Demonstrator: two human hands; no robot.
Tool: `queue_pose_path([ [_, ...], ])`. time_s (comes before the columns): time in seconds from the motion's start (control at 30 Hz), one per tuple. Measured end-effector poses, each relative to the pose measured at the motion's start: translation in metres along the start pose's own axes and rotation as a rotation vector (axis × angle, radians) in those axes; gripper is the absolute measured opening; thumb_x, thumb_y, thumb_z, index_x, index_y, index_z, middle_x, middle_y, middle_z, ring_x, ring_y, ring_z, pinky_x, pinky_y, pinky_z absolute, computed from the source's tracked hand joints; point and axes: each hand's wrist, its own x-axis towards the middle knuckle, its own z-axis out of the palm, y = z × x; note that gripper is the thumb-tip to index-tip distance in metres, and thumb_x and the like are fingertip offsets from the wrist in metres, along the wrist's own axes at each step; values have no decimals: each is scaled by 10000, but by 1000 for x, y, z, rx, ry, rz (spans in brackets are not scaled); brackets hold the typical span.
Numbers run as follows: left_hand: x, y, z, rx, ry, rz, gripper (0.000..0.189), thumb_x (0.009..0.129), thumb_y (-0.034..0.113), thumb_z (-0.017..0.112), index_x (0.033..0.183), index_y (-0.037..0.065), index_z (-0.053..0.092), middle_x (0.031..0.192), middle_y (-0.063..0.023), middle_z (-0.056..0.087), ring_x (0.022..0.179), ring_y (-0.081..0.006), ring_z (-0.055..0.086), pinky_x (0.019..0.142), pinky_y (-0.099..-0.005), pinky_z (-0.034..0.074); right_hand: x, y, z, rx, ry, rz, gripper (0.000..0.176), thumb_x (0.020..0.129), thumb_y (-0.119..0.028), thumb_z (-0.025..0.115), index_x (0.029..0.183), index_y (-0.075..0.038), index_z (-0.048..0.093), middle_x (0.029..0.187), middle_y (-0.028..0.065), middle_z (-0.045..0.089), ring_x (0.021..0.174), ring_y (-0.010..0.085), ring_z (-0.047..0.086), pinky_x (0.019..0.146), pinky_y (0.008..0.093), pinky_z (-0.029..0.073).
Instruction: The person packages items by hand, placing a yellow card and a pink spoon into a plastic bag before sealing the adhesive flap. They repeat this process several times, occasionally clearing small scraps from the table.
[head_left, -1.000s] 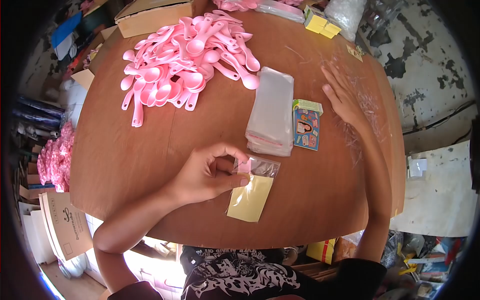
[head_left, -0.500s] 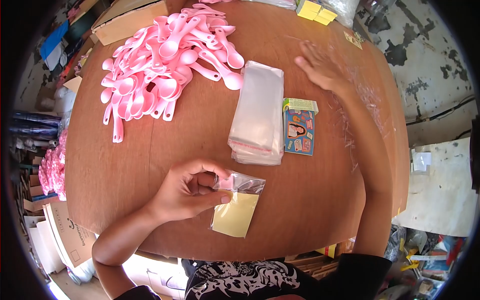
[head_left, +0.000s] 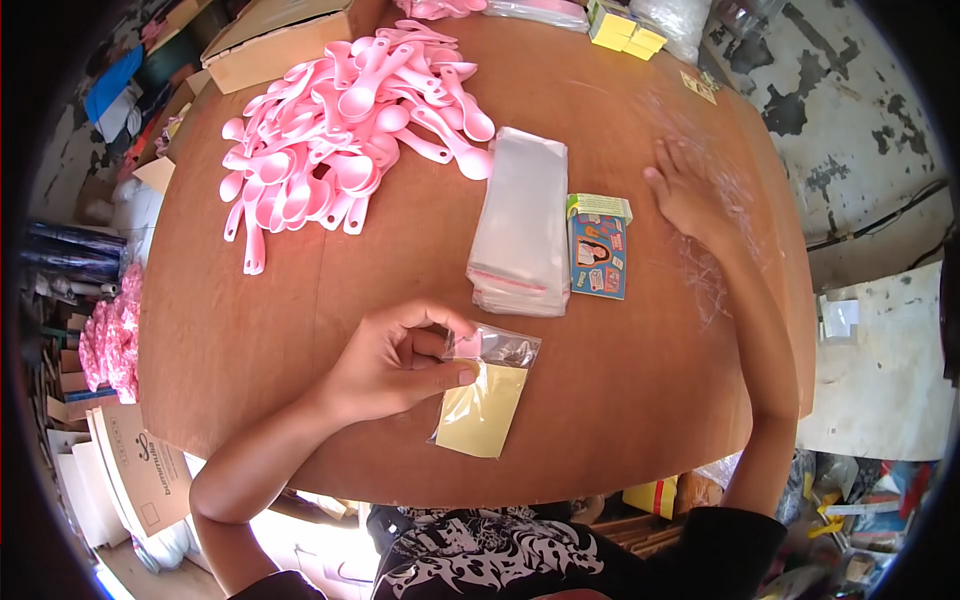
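On the near side of a stack of clear bags, a packet with a yellow card is pinched in the left hand. Right of the stack, past a blue card, the right hand is held with fingers apart; pink spoons are heaped to the stack's far left.

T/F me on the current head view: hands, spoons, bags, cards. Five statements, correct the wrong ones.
1. The heap of pink spoons lies left of the stack of clear bags. True.
2. The left hand pinches a clear plastic bag with a yellow card in it. True.
3. The right hand grips a spoon. False: it holds no spoon and is spread near scattered clear plastic scraps.
4. The blue printed card lies on top of the stack of clear bags. False: it lies beside the stack, on its right.
5. A cardboard box stands beyond the spoon heap. True.
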Motion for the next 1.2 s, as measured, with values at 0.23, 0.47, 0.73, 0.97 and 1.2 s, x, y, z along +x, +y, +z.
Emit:
queue_pose_path([
  [0.23,1,2,2,27,12,-36,279,832,-85,656,1081,-26,545,1027,-97,637,918,-136,653,752,-218,563,42,-25,12,-27,244,-238,600,1005,-456,260,1502,-124,207,1567,78,187,1452,241,142,1166,494,76],
  [0.47,1,0,2,-24,21,-13,286,830,-97,651,1085,-26,543,1032,-101,641,919,-140,657,742,-217,565,129,-45,5,109,136,-165,583,1002,-478,162,1510,-194,189,1581,48,139,1456,221,133,1173,489,68],
  [0.73,0,-2,-4,24,-49,-61,344,804,-128,660,1100,-10,532,1146,-113,608,1045,-186,626,845,-283,570,128,64,25,130,-18,241,595,992,-472,158,1510,-182,186,1581,57,145,1454,260,134,1161,517,71],
  [0.97,0,-1,-3,34,-58,-28,331,812,-122,654,1100,-10,537,1125,-110,619,1012,-173,637,803,-264,574,128,130,84,398,122,145,578,995,-481,227,1485,-182,291,1558,89,222,1437,312,181,1160,490,126],
  [1.2,1,-4,1,29,-38,1,286,824,-85,663,1083,-30,554,1058,-93,627,939,-146,652,762,-232,570,32,56,15,998,-168,-245,585,1011,-495,276,1423,-103,417,1549,97,243,1432,262,194,1170,407,114],
])
